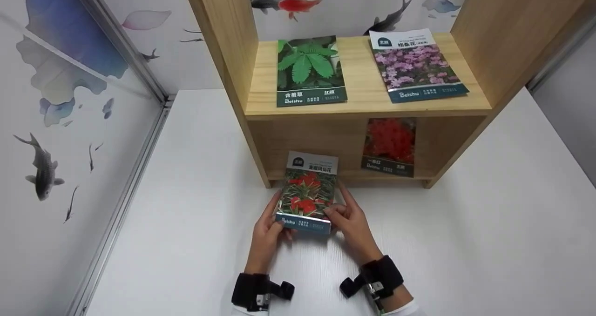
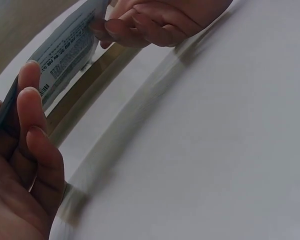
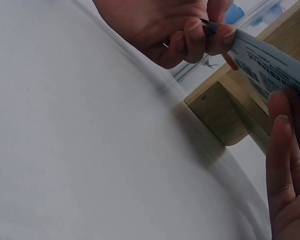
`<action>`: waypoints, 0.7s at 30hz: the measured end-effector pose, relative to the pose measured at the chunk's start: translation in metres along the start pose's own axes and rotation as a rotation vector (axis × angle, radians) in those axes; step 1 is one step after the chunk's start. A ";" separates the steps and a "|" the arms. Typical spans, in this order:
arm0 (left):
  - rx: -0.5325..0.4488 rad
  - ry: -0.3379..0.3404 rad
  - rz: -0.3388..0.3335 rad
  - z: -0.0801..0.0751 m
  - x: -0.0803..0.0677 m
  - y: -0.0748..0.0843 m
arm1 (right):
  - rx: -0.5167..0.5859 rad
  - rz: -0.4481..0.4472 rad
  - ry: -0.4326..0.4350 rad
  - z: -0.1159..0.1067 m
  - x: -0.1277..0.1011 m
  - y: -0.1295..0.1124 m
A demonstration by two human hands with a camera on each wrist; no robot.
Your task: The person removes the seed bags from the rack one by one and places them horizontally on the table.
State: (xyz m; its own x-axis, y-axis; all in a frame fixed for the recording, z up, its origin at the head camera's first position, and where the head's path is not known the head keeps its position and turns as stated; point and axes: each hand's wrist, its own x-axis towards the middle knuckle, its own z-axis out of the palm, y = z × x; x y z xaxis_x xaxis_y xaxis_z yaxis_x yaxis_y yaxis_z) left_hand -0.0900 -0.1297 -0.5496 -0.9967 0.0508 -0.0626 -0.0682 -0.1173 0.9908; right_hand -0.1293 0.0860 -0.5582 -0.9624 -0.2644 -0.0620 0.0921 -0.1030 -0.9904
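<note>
Both hands hold a seed packet (image 1: 307, 192) with red flowers just above the white table, in front of the wooden shelf. My left hand (image 1: 269, 223) grips its lower left edge, and my right hand (image 1: 347, 216) pinches its lower right edge. In the left wrist view the packet's printed back (image 2: 65, 47) shows, with the left fingers (image 2: 32, 107) under it and the right hand (image 2: 155, 20) at the far side. From the right wrist the packet's back (image 3: 270, 62) runs between the left hand (image 3: 190, 30) and my right fingers (image 3: 282, 150).
A wooden shelf unit (image 1: 368, 106) stands on the white table (image 1: 489, 241). Its upper board carries a green-leaf packet (image 1: 309, 71) and a purple-flower packet (image 1: 416, 64). A red-flower packet (image 1: 390, 146) leans in the lower compartment. A fish-patterned wall (image 1: 70, 120) stands at left.
</note>
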 end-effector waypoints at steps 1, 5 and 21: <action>0.004 -0.002 -0.004 -0.001 -0.001 0.001 | 0.007 -0.005 -0.006 0.000 0.000 0.000; 0.027 0.001 -0.028 -0.003 -0.004 0.005 | 0.011 -0.009 -0.026 0.001 -0.001 0.001; 0.093 0.097 -0.013 -0.013 -0.007 -0.006 | -0.005 0.077 -0.125 0.010 -0.011 -0.014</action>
State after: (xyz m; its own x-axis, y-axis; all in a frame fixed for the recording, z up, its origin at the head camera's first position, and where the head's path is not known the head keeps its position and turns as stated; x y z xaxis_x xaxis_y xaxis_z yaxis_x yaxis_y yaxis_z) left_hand -0.0827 -0.1428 -0.5562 -0.9956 -0.0452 -0.0825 -0.0815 -0.0248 0.9964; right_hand -0.1179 0.0807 -0.5422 -0.9130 -0.3892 -0.1222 0.1628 -0.0730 -0.9840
